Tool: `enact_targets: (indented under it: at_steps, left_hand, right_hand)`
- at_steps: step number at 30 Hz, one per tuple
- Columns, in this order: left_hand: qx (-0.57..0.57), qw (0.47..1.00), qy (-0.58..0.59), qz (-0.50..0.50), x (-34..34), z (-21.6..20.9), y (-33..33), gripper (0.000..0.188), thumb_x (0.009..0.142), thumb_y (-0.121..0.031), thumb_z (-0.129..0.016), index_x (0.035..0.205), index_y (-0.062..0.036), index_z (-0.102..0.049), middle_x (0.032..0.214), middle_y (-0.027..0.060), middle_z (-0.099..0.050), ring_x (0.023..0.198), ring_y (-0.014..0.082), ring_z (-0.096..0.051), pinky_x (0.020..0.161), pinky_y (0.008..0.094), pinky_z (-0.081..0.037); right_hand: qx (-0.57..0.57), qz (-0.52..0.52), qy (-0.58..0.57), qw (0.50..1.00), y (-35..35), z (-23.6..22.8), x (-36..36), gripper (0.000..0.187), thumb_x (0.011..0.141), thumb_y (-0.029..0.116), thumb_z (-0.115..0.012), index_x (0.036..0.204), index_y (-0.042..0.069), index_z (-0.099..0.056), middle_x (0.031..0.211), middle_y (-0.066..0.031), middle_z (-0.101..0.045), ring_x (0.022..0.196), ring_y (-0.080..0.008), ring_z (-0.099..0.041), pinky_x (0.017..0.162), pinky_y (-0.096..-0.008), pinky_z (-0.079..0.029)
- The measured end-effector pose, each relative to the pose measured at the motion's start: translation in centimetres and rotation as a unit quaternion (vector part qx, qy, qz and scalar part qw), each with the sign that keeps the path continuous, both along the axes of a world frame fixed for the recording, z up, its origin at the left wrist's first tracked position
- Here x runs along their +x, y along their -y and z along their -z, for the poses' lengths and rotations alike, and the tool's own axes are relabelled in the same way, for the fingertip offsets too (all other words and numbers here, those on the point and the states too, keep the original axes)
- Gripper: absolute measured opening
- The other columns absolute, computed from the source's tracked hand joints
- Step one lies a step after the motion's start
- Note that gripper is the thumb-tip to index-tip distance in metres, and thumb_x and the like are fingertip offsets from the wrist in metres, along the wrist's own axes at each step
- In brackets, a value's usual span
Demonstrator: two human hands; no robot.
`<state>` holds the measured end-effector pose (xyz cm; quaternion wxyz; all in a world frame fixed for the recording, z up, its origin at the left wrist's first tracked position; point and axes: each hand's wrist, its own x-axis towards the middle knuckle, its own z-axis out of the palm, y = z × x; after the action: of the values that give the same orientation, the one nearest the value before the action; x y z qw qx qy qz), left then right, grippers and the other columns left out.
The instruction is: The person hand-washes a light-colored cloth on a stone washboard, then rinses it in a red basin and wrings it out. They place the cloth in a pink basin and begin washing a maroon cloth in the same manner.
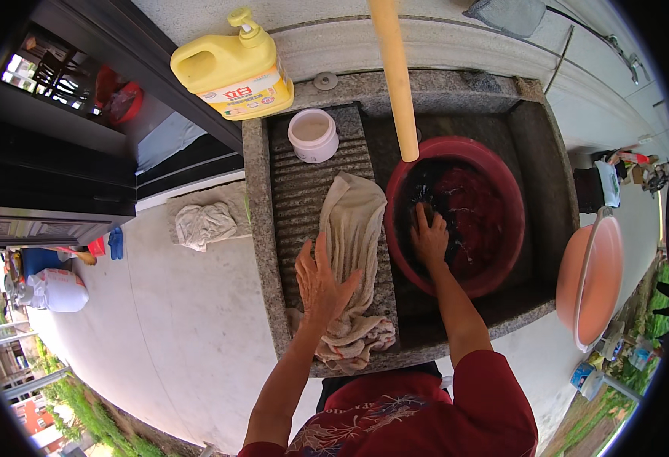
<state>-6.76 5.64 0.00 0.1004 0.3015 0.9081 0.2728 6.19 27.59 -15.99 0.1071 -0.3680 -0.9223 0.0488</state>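
Observation:
My left hand (323,286) rests with spread fingers over a long, wet, off-white cloth (353,217), holding nothing. The cloth lies lengthwise on the ribbed stone washboard (292,194), its lower end bunched up and showing reddish marks. To the right, a dark red plastic basin (518,217) sits inside the stone sink. My right hand (429,240) reaches into this basin, its fingers apart at the dark, wet contents (460,190); whether these are cloth or only water I cannot tell. A small round white tub (313,137) stands at the washboard's far end.
A yellow pump jug (235,72) stands on the sink's far left corner. A pale wooden pole (395,84) hangs over the basin. At the right leans a peach-coloured basin (589,282). A crumpled cloth (205,226) lies on a slab left of the sink.

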Motion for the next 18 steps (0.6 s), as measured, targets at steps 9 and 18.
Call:
enact_targets:
  at_steps: [9, 18]
  left_hand:
    - [0.024, 0.997, -0.062, 0.03, -0.3, 5.5, -5.0, 0.031, 0.086, -0.016, -0.053, 0.111, -0.0002, -0.044, 0.104, 0.0171, -0.046, 0.094, 0.0325, -0.047, 0.078, 0.0446, -0.041]
    - [0.474, 0.75, 0.374, -0.27, -2.6, -2.3, -1.4, 0.02, 0.089, -0.026, -0.045, 0.097, -0.0105, -0.053, 0.087, 0.0032, -0.053, 0.07, 0.0182, -0.052, 0.061, 0.0351, -0.049]
  right_hand:
    - [-0.072, -0.23, 0.072, 0.968, -0.6, -9.3, 1.6, 0.038, 0.077, 0.025, -0.067, 0.111, 0.01, -0.061, 0.108, -0.0146, -0.052, 0.094, -0.03, -0.054, 0.074, -0.0427, -0.048]
    - [-0.617, -0.264, -0.069, 0.738, 8.7, -15.3, -0.2, 0.064, 0.075, 0.033, -0.073, 0.126, 0.004, -0.048, 0.108, -0.0115, -0.058, 0.088, -0.0262, -0.061, 0.077, -0.0384, -0.048]
